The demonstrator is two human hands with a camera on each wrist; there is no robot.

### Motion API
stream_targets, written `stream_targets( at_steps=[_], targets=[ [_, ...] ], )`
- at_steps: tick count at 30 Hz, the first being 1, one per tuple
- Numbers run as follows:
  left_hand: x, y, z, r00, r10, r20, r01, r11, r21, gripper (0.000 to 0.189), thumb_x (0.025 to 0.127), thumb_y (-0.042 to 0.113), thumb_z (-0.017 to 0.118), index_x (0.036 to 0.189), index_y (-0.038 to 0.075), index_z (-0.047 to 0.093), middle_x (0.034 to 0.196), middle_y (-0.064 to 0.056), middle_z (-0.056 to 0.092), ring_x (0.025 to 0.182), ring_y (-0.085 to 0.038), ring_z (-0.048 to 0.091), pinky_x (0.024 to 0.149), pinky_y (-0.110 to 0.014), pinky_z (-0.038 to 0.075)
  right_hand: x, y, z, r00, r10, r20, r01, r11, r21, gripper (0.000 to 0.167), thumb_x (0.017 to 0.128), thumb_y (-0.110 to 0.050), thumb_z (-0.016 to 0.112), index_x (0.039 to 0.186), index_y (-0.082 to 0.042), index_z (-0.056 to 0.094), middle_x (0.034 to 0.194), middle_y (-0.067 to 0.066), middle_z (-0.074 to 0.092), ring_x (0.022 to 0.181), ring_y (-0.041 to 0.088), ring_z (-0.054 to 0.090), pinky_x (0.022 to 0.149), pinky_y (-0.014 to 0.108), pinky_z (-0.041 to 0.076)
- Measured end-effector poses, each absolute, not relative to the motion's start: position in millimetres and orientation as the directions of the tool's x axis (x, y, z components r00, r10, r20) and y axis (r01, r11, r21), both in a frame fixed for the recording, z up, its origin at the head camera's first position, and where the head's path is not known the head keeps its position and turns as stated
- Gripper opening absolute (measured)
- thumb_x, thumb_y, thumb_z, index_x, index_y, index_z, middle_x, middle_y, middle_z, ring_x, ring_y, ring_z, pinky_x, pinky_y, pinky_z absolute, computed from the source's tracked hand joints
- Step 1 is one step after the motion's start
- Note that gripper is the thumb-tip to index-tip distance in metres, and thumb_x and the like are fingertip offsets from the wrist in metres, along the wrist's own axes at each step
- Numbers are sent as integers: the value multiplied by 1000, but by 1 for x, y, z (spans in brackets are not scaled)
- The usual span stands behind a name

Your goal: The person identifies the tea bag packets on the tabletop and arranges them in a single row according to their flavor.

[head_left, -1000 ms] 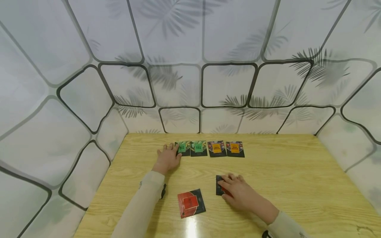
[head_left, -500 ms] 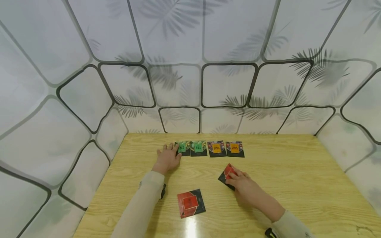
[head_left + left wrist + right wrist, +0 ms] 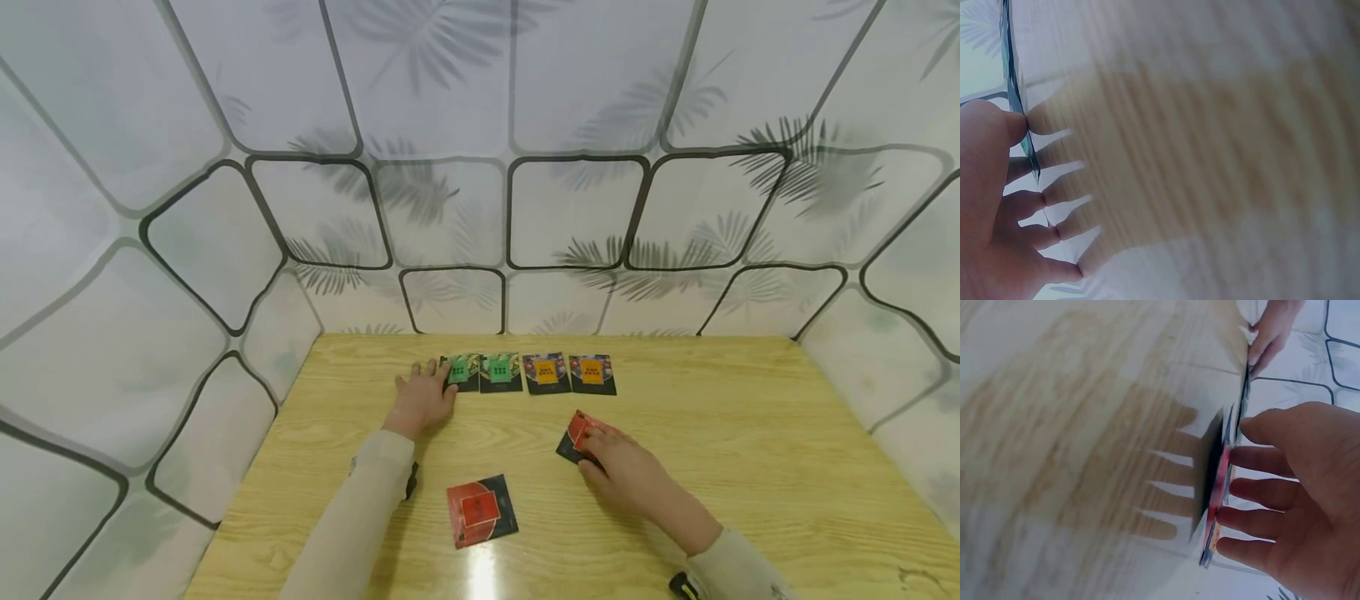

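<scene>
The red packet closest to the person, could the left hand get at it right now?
Probably yes. The red packet lies uncovered, right of the left forearm, with nothing blocking it; the left hand would just need to leave the leftmost green packet.

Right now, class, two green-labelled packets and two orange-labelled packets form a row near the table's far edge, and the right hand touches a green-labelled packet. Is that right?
Not quite: the right hand touches a red-and-black packet, not a green-labelled one, as the head view shows. The rest of your statement is right.
</scene>
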State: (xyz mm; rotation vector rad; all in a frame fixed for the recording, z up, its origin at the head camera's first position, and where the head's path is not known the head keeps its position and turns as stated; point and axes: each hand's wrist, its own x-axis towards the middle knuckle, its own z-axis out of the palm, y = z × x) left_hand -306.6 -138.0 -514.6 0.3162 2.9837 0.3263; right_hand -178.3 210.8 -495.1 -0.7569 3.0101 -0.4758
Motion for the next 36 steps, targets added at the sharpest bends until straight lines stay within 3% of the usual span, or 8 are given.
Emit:
stream_targets(
  at_steps=[4, 8, 16, 30, 36],
  targets=[
    [-307, -138, -514, -970, 221, -104, 194, 956, 220, 60, 114, 41, 38, 167, 14, 32, 172, -22, 30, 157, -54, 25, 119, -81, 22, -179, 211, -498, -901, -427, 75, -430, 859, -276, 41, 101, -25, 71, 132, 2, 68, 137, 27, 68, 127, 47, 65, 103, 62, 54],
    [-307, -138, -515, -969, 222, -106, 194, 955, 224, 61, 114, 42, 39, 168, 15, 31, 172, -21, 30, 157, -54, 24, 119, -81, 22, -180, 211, -500, -903, -426, 54, -424, 868, -258, 48, 100, -28, 73, 136, 2, 66, 142, 27, 64, 131, 49, 61, 105, 63, 52],
    [-306, -138, -513, -970, 220, -106, 193, 955, 224, 60, 114, 42, 38, 168, 14, 32, 172, -21, 30, 157, -54, 25, 120, -81, 22, -182, 216, -497, -914, -404, 17, -394, 880, -263, 48, 102, -26, 71, 141, 0, 64, 148, 28, 60, 138, 50, 56, 109, 66, 49],
    [-307, -137, -510, -968, 216, -130, 184, 958, 221, 61, 114, 43, 38, 168, 15, 30, 173, -20, 28, 158, -53, 22, 120, -80, 20, -190, 238, -499, -916, -399, 40, -398, 891, -217, 44, 101, -22, 71, 138, 2, 65, 144, 28, 62, 131, 51, 60, 105, 66, 52],
    [-305, -136, -510, -968, 219, -124, 189, 957, 219, 60, 114, 42, 38, 168, 15, 30, 172, -21, 29, 158, -53, 23, 120, -81, 21, -190, 245, -500, -919, -391, 53, -393, 892, -221, 44, 97, -13, 70, 138, 4, 65, 143, 32, 62, 128, 54, 61, 104, 66, 52]
  ],
)
